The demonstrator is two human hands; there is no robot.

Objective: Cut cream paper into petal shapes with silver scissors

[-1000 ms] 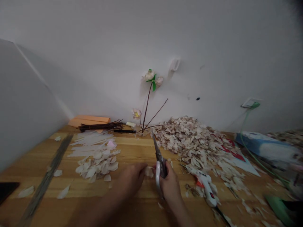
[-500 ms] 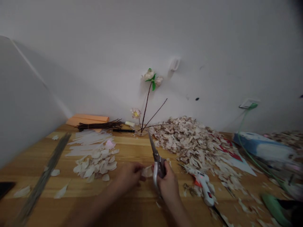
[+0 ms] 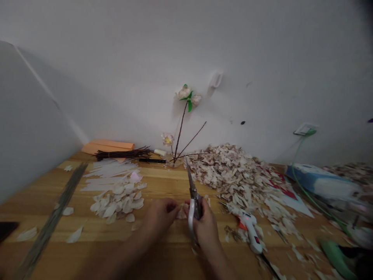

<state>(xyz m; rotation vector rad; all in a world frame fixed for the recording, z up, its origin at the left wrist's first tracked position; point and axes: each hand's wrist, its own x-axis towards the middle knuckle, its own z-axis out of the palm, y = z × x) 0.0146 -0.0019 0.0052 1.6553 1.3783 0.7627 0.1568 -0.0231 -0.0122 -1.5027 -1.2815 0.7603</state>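
My right hand (image 3: 205,229) grips a pair of scissors (image 3: 192,196) by the white handle, blades pointing away toward the wall. My left hand (image 3: 159,217) pinches a small pale petal piece (image 3: 183,212) right beside the scissor handles. Both hands hover low over the wooden table (image 3: 163,182) near its front middle. A loose heap of cut white petals (image 3: 119,198) lies just left of my left hand.
A big pile of pale scraps (image 3: 236,175) fills the right back. A white glue gun (image 3: 250,231) lies right of my hand, its green cord (image 3: 303,182) running to a wall socket. Flower stems (image 3: 182,124), dark twigs (image 3: 124,154), orange paper (image 3: 107,147) and a long ruler (image 3: 54,219) also sit here.
Both hands stayed together at the table's front, drifting slightly. The scissor blades swung a little left and back, and the petal piece sits closer against the scissors.
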